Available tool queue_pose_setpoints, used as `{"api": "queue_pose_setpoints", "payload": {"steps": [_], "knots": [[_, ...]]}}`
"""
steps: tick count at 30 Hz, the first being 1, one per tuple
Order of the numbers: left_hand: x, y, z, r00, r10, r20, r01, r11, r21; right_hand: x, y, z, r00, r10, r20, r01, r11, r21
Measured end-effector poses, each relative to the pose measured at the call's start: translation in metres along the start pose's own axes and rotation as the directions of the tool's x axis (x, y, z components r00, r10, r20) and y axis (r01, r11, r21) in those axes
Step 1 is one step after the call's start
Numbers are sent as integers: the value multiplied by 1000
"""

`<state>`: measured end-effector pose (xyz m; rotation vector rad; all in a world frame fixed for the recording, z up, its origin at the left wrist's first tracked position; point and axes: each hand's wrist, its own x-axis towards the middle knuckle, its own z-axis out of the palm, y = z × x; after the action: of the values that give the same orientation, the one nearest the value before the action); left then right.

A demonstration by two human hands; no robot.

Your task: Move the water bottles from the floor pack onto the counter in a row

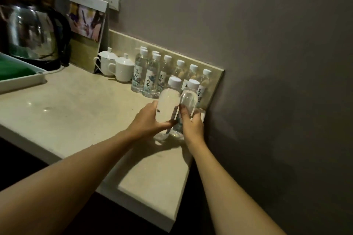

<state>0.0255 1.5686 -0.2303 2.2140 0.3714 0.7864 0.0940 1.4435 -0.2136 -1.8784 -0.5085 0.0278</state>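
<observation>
Now placing: left hand [148,118] grips one bottle [167,101], right hand [192,122] grips a second bottle [189,101], both near the counter [76,112] before the standing row [168,70]. Next, probably: set down upright, aligned, then release.

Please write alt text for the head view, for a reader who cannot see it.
Two bare hands each hold a clear, white-capped water bottle: left hand on one bottle, right hand on another, at the right end of a beige counter. Behind them more bottles stand along the backsplash, beside two lidded white cups and a kettle.
</observation>
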Motion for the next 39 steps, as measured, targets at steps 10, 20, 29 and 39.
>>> {"api": "queue_pose_setpoints", "payload": {"steps": [10, 20, 29, 39], "knots": [[-1, -6, -16, 945, -98, 313, 197, 933, -302, 1, 6, 4, 998, -58, 16, 59, 995, -75], [10, -4, -17, 872, -192, 450, 288, 945, -157, 6, 24, -2, 984, -55, 171, 74, 991, -108], [28, -7, -23, 901, -161, 403, 250, 952, -178, 12, 22, 5, 982, -18, 189, 92, 916, -390], [74, -32, -29, 891, -168, 422, 230, 968, -99, 46, 15, 28, 987, 11, 159, 55, 913, -405]]}}
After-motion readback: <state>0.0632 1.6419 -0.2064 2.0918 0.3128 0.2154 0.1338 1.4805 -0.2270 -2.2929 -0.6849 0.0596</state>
